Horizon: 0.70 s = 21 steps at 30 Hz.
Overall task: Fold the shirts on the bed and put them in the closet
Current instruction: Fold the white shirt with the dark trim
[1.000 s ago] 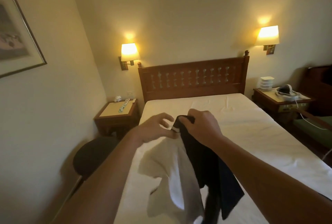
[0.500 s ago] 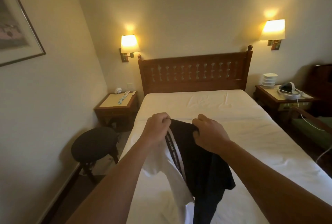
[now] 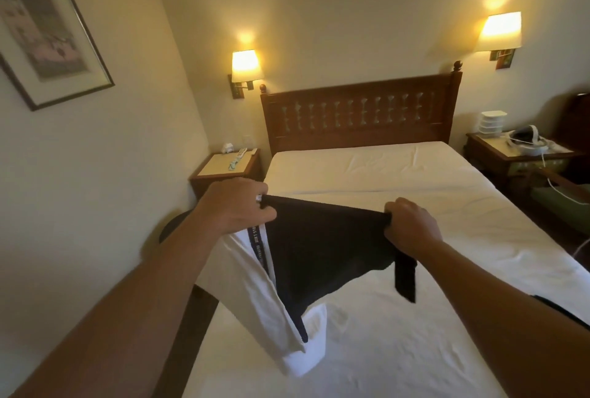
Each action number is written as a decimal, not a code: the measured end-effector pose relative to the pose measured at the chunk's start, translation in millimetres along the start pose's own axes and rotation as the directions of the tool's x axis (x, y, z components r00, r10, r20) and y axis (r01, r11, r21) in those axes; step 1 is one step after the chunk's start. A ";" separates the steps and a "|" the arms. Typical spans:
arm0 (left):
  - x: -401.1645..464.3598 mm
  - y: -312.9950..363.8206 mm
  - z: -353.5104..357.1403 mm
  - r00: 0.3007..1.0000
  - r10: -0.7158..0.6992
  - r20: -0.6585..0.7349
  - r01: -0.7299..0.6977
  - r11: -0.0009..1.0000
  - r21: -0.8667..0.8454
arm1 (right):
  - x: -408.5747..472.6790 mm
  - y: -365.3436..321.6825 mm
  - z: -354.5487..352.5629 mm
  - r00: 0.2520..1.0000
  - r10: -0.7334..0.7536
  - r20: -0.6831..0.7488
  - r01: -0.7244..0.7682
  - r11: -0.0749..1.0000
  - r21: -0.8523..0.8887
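Observation:
A black and white shirt (image 3: 319,251) hangs stretched between my hands above the bed (image 3: 415,318). Its black panel faces me; a white part (image 3: 255,295) with a lettered dark strip hangs down on the left, its lower end touching the sheet. My left hand (image 3: 236,209) grips the shirt's top left corner. My right hand (image 3: 408,225) grips the top right corner, and a narrow black strip dangles below that hand. The closet is out of view.
The bed has a white sheet and a wooden headboard (image 3: 360,113). Nightstands stand on the left (image 3: 223,168) and right (image 3: 510,158), the right one bearing a headset and stacked white containers. A dark stool (image 3: 172,225) sits left of the bed. Wall lamps glow above.
My hands have moved apart, spreading the shirt's top edge taut. The black panel now lies wide open between them, and the white part hangs further left.

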<state>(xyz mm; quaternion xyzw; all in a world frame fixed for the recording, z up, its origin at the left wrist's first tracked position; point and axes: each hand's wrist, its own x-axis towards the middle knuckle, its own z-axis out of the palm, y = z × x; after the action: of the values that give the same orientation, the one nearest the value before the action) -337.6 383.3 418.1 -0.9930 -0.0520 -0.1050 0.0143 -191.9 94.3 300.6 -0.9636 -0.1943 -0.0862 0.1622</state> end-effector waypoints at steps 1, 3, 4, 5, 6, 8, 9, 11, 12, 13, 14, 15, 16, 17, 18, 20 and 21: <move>-12.2 -10.7 2.4 1.000 0.017 -0.018 -0.017 0.999 0.039 | -7.4 -8.4 -0.8 1.000 -0.008 -0.019 0.008 1.000 0.001; -40.1 -31.9 9.3 0.999 0.024 -0.044 -0.021 0.996 0.088 | -26.3 -22.4 -1.1 0.999 0.004 -0.054 -0.003 1.000 0.021; -52.2 -41.1 13.2 0.998 0.012 -0.057 -0.006 0.995 0.096 | -35.4 -25.9 -1.9 0.997 0.027 -0.078 -0.024 0.999 0.046; -70.4 -52.2 15.0 0.997 -0.016 -0.072 0.023 0.996 0.091 | -49.3 -31.9 -1.6 0.993 0.053 -0.105 -0.046 0.996 0.070; -82.8 -60.8 15.6 0.994 -0.062 -0.093 0.069 0.995 0.074 | -58.5 -32.9 -3.3 0.987 0.082 -0.136 -0.069 0.993 0.097; -112.2 -78.4 16.4 0.965 -0.201 -0.167 0.204 0.979 0.003 | -83.7 -38.6 -3.8 0.969 0.166 -0.183 -0.135 0.975 0.174; -125.5 -85.9 19.4 0.938 -0.281 -0.203 0.273 0.960 -0.069 | -98.1 -43.5 -4.0 0.960 0.200 -0.196 -0.158 0.965 0.209; -141.5 -92.8 29.0 0.861 -0.456 -0.224 0.383 0.872 -0.304 | -118.4 -53.2 -5.1 0.942 0.262 -0.211 -0.196 0.937 0.289; -145.2 -93.1 34.1 0.828 -0.530 -0.181 0.415 0.798 -0.436 | -126.2 -57.4 -5.9 0.929 0.311 -0.200 -0.229 0.909 0.348; -149.7 -91.5 37.7 0.808 -0.578 -0.113 0.430 0.710 -0.557 | -135.2 -62.0 -6.3 0.914 0.372 -0.163 -0.281 0.869 0.407; -152.1 -90.7 43.0 0.797 -0.602 -0.046 0.427 0.617 -0.661 | -141.6 -64.8 -5.5 0.897 0.425 -0.117 -0.333 0.827 0.452; -157.3 -90.2 47.6 0.794 -0.607 0.022 0.418 0.520 -0.745 | -149.8 -65.7 -4.0 0.878 0.473 -0.072 -0.387 0.792 0.472; -160.3 -90.1 50.9 0.794 -0.602 0.081 0.405 0.425 -0.810 | -154.9 -64.6 -4.5 0.858 0.511 -0.043 -0.432 0.766 0.477; -166.0 -89.6 51.5 0.791 -0.600 0.119 0.396 0.353 -0.848 | -161.3 -63.5 -6.3 0.840 0.542 -0.026 -0.468 0.748 0.470; -168.7 -91.1 49.6 0.783 -0.608 0.129 0.388 0.316 -0.866 | -164.4 -63.4 -10.4 0.832 0.554 -0.032 -0.478 0.745 0.465; -168.1 -94.9 40.3 0.753 -0.646 0.125 0.370 0.259 -0.892 | -166.4 -64.4 -22.6 0.828 0.558 -0.052 -0.477 0.750 0.458; -166.2 -97.2 33.2 0.729 -0.669 0.145 0.364 0.200 -0.910 | -166.0 -66.5 -28.8 0.827 0.558 -0.063 -0.465 0.744 0.480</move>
<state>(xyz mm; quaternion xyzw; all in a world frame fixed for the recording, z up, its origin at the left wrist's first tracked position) -502.7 464.5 352.4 -0.7310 -0.3181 -0.2543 -0.5476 -372.6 84.8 307.9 -0.9021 0.0820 -0.0889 0.4143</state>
